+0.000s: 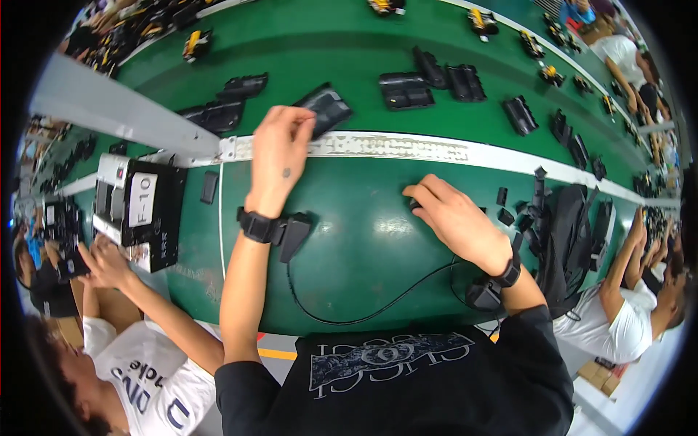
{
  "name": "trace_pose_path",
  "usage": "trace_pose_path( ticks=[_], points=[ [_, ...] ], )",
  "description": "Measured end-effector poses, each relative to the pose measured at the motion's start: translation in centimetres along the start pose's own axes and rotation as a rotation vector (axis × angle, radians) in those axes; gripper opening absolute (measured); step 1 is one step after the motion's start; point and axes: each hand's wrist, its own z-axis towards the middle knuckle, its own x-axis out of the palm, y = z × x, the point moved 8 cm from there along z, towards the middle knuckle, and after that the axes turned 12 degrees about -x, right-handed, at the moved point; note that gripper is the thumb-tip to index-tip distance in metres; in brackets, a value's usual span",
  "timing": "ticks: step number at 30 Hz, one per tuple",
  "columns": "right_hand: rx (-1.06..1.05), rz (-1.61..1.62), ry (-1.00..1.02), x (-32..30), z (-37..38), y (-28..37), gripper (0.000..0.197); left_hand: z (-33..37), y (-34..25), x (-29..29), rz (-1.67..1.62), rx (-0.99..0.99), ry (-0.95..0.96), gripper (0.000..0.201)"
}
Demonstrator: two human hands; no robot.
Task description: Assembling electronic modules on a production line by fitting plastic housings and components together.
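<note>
My left hand [280,149] reaches over the white rail, fingers closed on the edge of a black plastic shell [333,110], which is tilted and slightly blurred above the green belt. My right hand [462,221] is low over the green tabletop [363,254], its fingers curled around a small black piece [416,205] that mostly hides under them. More black plastic shells [406,90] lie on the belt beyond the rail, to the right of the held one. Another pair of dark shells [218,115] lies to its left.
Small black parts and a black bag [571,247] crowd the table's right side. A black machine with a white front [142,207] stands left, worked at by a neighbour's hand [109,263]. A grey post [131,102] rises beside the rail [392,147]. A cable [342,321] runs between my wrists.
</note>
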Motion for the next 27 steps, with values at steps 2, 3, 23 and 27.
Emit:
trace_pose_path(
  ticks=[2, 3, 23, 27],
  points=[
    [0.053, 0.029, -0.043, -0.1, -0.3, -0.5, 0.04, -0.4, -1.2, 2.2, -0.223, 0.019, 0.083, 0.029],
    [0.035, 0.035, -0.04, 0.0, -0.3, -0.2, 0.04, -0.7, -2.0, 2.9, -0.458, 0.057, 0.189, 0.034],
    [0.228, -0.136, 0.022, -1.2, -3.0, -2.7, 0.022, -4.9, -6.1, 0.3, 0.623, 0.469, -0.237, 0.015],
    [0.219, -0.129, 0.004, -0.9, -2.7, -2.8, 0.023, -8.2, -7.2, 2.8, 0.461, 0.491, -0.088, 0.017]
  ],
)
